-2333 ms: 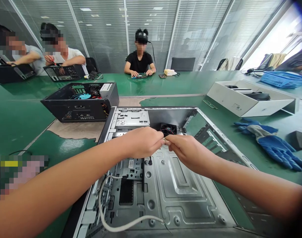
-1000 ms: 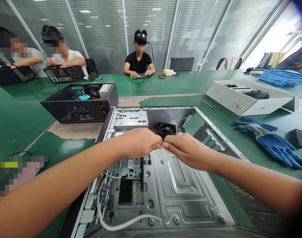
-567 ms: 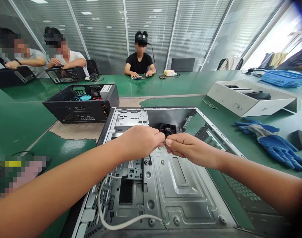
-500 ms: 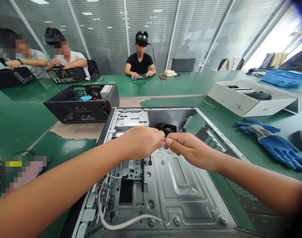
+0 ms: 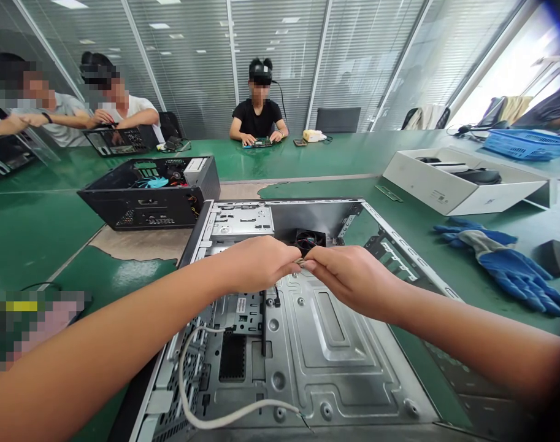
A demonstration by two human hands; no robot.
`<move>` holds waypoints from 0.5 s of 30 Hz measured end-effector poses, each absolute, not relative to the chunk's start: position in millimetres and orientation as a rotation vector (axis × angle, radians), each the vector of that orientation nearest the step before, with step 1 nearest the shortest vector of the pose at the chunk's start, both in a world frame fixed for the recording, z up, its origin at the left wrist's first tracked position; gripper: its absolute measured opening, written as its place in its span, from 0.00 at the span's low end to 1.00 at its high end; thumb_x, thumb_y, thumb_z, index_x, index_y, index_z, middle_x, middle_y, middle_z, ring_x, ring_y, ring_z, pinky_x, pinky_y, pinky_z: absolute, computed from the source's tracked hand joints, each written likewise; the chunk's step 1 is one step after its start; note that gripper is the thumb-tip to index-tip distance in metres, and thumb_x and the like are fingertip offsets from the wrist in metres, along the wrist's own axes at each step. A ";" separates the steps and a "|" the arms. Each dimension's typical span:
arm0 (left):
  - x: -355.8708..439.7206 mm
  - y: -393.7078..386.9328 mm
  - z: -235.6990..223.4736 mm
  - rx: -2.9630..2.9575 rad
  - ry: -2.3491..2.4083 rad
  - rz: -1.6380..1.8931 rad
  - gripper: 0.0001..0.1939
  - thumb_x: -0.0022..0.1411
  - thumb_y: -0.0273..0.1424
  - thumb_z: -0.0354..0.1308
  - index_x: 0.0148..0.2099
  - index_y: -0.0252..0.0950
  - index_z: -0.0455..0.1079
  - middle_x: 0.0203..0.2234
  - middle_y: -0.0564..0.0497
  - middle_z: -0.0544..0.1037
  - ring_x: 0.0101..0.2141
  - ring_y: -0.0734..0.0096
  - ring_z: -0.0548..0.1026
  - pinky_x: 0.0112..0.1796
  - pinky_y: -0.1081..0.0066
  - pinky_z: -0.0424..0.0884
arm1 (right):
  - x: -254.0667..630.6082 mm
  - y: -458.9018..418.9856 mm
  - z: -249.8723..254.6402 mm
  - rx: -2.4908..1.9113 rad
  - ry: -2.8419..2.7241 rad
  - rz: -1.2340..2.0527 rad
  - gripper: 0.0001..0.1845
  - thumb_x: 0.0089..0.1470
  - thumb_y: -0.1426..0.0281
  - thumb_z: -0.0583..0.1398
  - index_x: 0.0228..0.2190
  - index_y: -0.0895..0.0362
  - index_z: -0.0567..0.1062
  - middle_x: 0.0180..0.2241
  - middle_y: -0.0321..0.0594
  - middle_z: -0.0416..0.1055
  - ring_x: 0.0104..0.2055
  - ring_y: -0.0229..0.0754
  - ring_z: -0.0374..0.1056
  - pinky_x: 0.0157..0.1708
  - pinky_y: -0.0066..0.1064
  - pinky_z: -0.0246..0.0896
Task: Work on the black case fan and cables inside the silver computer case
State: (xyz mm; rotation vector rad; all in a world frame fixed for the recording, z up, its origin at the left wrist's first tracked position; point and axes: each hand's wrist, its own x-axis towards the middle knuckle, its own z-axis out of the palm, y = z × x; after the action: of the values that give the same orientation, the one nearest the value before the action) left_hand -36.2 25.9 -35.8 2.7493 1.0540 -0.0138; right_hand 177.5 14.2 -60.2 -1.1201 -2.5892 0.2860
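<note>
Both my hands meet over an open computer case (image 5: 335, 368) that lies on its side. Pinched between the fingertips of my left hand (image 5: 265, 264) and my right hand (image 5: 348, 273) is a short bit of thin twisted cable (image 5: 300, 262); most of it is hidden by the fingers. Just beyond the hands sits a black case fan (image 5: 313, 238) at the far wall. A drive bay (image 5: 243, 219) fills the far left corner. Below my left wrist, a grey cable (image 5: 183, 380) curves from a small board over the case floor, its end loose.
Beyond the case to the left stands another black computer case (image 5: 146, 202) with parts inside. On the right are a white box (image 5: 464, 184), blue work gloves (image 5: 505, 264) and a blue basket (image 5: 528, 144). Across the green table several people work at hardware.
My hands stay together over the case, and the right hand has turned slightly so that more of the cable shows. At far left, a person's arms and the black case there have shifted.
</note>
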 end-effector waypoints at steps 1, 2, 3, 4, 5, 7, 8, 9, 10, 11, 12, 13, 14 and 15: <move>-35.6 25.0 -36.4 2.791 1.078 -0.027 0.15 0.72 0.37 0.44 0.35 0.37 0.64 0.27 0.51 0.75 0.26 0.71 0.68 0.26 0.69 0.55 | 176.2 13.6 -57.5 -1.165 -2.579 0.371 0.20 0.66 0.60 0.45 0.25 0.54 0.62 0.20 0.33 0.60 0.21 0.37 0.52 0.25 0.31 0.43; -35.2 23.8 -36.8 2.835 1.095 -0.031 0.15 0.72 0.37 0.45 0.35 0.37 0.65 0.27 0.51 0.75 0.26 0.71 0.69 0.26 0.69 0.55 | 175.1 13.1 -54.8 -1.186 -2.569 0.455 0.20 0.66 0.60 0.45 0.24 0.53 0.60 0.19 0.32 0.58 0.21 0.36 0.50 0.25 0.30 0.43; -35.0 22.6 -37.2 2.883 1.106 -0.032 0.15 0.72 0.37 0.45 0.35 0.37 0.66 0.27 0.51 0.75 0.26 0.71 0.70 0.26 0.69 0.54 | 174.2 12.9 -52.3 -1.199 -2.546 0.545 0.20 0.65 0.59 0.45 0.23 0.53 0.59 0.19 0.32 0.57 0.22 0.36 0.50 0.25 0.30 0.44; -34.9 21.5 -37.7 2.933 1.109 -0.029 0.14 0.72 0.37 0.46 0.36 0.37 0.66 0.27 0.51 0.75 0.27 0.71 0.71 0.26 0.69 0.54 | 173.4 12.8 -50.2 -1.199 -2.520 0.634 0.20 0.65 0.58 0.45 0.23 0.53 0.59 0.20 0.32 0.57 0.22 0.36 0.51 0.25 0.30 0.45; -35.0 20.4 -38.5 2.985 1.104 -0.022 0.14 0.72 0.37 0.47 0.36 0.37 0.66 0.27 0.51 0.75 0.27 0.70 0.71 0.26 0.69 0.54 | 172.9 13.0 -48.5 -1.189 -2.491 0.720 0.21 0.64 0.58 0.46 0.23 0.53 0.59 0.21 0.32 0.58 0.23 0.36 0.52 0.26 0.30 0.47; -35.5 19.0 -40.4 3.074 1.088 -0.007 0.13 0.72 0.36 0.48 0.37 0.36 0.67 0.27 0.51 0.75 0.29 0.69 0.72 0.26 0.69 0.55 | 172.6 13.8 -46.2 -1.161 -2.434 0.869 0.21 0.63 0.56 0.46 0.22 0.53 0.59 0.22 0.32 0.58 0.24 0.36 0.53 0.26 0.29 0.49; -35.7 18.5 -41.3 3.102 1.086 0.000 0.12 0.72 0.35 0.48 0.37 0.36 0.67 0.28 0.51 0.75 0.29 0.69 0.72 0.26 0.69 0.55 | 172.6 14.2 -45.6 -1.148 -2.412 0.918 0.21 0.63 0.55 0.47 0.22 0.53 0.59 0.22 0.32 0.58 0.24 0.36 0.53 0.26 0.29 0.49; -35.8 18.1 -41.9 3.113 1.093 0.008 0.12 0.73 0.35 0.47 0.38 0.36 0.67 0.28 0.50 0.75 0.29 0.68 0.72 0.26 0.69 0.55 | 172.6 14.4 -45.4 -1.141 -2.394 0.939 0.21 0.62 0.55 0.47 0.22 0.53 0.59 0.22 0.32 0.58 0.24 0.36 0.53 0.26 0.29 0.50; -35.8 17.8 -42.0 3.105 1.109 0.016 0.13 0.73 0.35 0.46 0.38 0.36 0.66 0.28 0.50 0.75 0.29 0.68 0.72 0.26 0.69 0.55 | 172.7 14.4 -45.7 -1.139 -2.384 0.932 0.21 0.63 0.55 0.47 0.22 0.53 0.59 0.21 0.32 0.57 0.24 0.36 0.53 0.26 0.29 0.50; -35.7 17.6 -41.5 3.079 1.124 0.022 0.13 0.73 0.36 0.45 0.38 0.36 0.66 0.29 0.49 0.76 0.28 0.68 0.72 0.27 0.69 0.55 | 172.8 14.2 -46.2 -1.140 -2.383 0.896 0.21 0.63 0.56 0.47 0.22 0.53 0.58 0.21 0.32 0.57 0.23 0.36 0.52 0.25 0.29 0.49; -35.5 17.3 -40.4 3.040 1.131 0.030 0.15 0.74 0.36 0.43 0.38 0.36 0.65 0.29 0.49 0.76 0.28 0.68 0.71 0.27 0.68 0.55 | 173.0 13.7 -47.1 -1.140 -2.395 0.839 0.21 0.64 0.57 0.46 0.22 0.53 0.58 0.21 0.31 0.57 0.23 0.35 0.52 0.25 0.29 0.49; -35.4 17.1 -38.9 2.992 1.126 0.036 0.16 0.74 0.37 0.41 0.38 0.36 0.65 0.29 0.49 0.75 0.28 0.69 0.70 0.27 0.68 0.56 | 173.3 13.1 -48.2 -1.132 -2.416 0.769 0.20 0.64 0.58 0.46 0.23 0.53 0.59 0.20 0.31 0.57 0.22 0.35 0.52 0.25 0.29 0.49; -35.3 17.0 -37.1 2.940 1.095 0.032 0.17 0.74 0.37 0.40 0.37 0.36 0.64 0.29 0.49 0.75 0.27 0.69 0.70 0.28 0.68 0.57 | 173.7 12.3 -49.5 -1.115 -2.443 0.695 0.20 0.65 0.59 0.46 0.24 0.53 0.60 0.20 0.32 0.58 0.22 0.35 0.53 0.25 0.29 0.49; -35.3 17.0 -35.3 2.894 1.071 0.038 0.18 0.74 0.37 0.38 0.36 0.36 0.64 0.29 0.49 0.75 0.27 0.70 0.69 0.29 0.68 0.58 | 174.2 11.5 -51.0 -1.090 -2.474 0.624 0.19 0.65 0.60 0.46 0.25 0.54 0.62 0.21 0.32 0.60 0.22 0.36 0.54 0.25 0.29 0.49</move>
State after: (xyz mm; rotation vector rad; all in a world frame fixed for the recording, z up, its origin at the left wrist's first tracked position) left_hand -35.3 17.0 -35.3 2.8940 1.0714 0.0382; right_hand 174.2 11.5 -51.0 -1.0896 -2.4740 0.6238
